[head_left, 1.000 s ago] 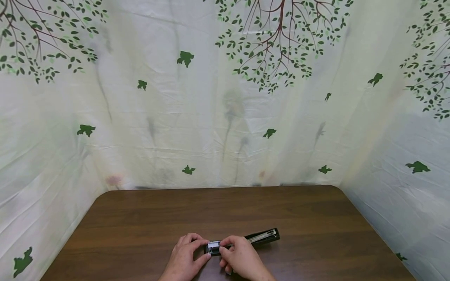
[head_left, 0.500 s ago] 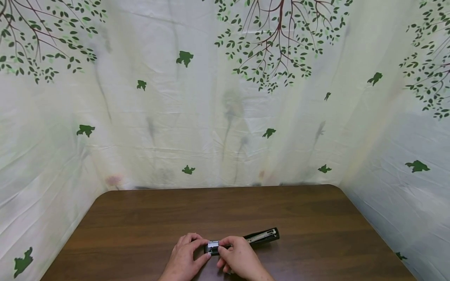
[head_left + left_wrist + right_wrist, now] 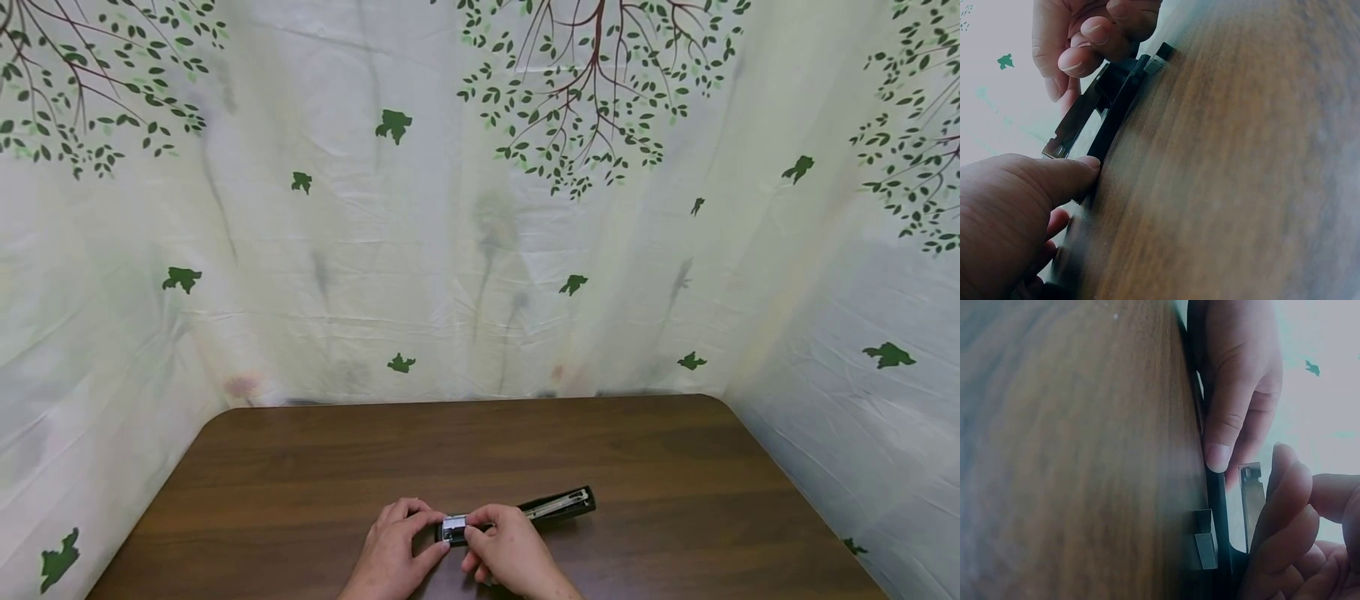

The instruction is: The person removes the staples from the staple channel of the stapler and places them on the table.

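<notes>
The opened black stapler (image 3: 564,505) is lying along the tabletop (image 3: 300,475), probably so its metal rail (image 3: 1075,122) is staying reachable. The left hand (image 3: 399,550) is pinching one end between thumb and fingers, likely steadying it; the right hand (image 3: 519,552), fingers curling, seems to be pinching the rail, though its fingertips are partly hiding the contact.

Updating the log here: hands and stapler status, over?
Left hand holds stapler by one end. Right hand seemingly pinches its middle. Stapler opened out. Small metal piece close beside it, not obviously blocking.
</notes>
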The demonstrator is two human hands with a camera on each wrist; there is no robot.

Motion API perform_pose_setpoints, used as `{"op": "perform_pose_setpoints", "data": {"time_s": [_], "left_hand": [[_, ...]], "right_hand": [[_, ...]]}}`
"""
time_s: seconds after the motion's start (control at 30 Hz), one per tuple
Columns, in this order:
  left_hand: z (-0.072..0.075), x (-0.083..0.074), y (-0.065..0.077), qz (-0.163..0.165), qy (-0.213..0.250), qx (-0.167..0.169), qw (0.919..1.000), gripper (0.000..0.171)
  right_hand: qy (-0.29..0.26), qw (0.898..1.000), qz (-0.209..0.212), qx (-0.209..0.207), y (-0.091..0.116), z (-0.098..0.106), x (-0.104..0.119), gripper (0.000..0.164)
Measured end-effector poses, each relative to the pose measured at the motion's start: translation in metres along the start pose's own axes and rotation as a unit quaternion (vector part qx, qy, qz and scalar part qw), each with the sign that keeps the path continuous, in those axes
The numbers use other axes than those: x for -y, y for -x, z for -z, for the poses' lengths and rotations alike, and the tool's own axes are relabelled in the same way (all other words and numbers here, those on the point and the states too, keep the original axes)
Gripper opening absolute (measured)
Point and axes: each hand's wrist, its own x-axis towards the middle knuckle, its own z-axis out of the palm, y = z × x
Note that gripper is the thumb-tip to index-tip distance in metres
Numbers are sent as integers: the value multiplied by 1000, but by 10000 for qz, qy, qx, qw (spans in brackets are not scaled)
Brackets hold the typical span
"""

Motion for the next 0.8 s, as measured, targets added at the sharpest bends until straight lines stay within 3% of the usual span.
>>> {"op": "perform_pose_setpoints", "data": {"time_s": [0.8], "left_hand": [[-1, 0, 1, -57, -15, -83, 9999, 31]], "right_hand": [[-189, 9993, 169, -266, -2, -5, -2, 10]]}}
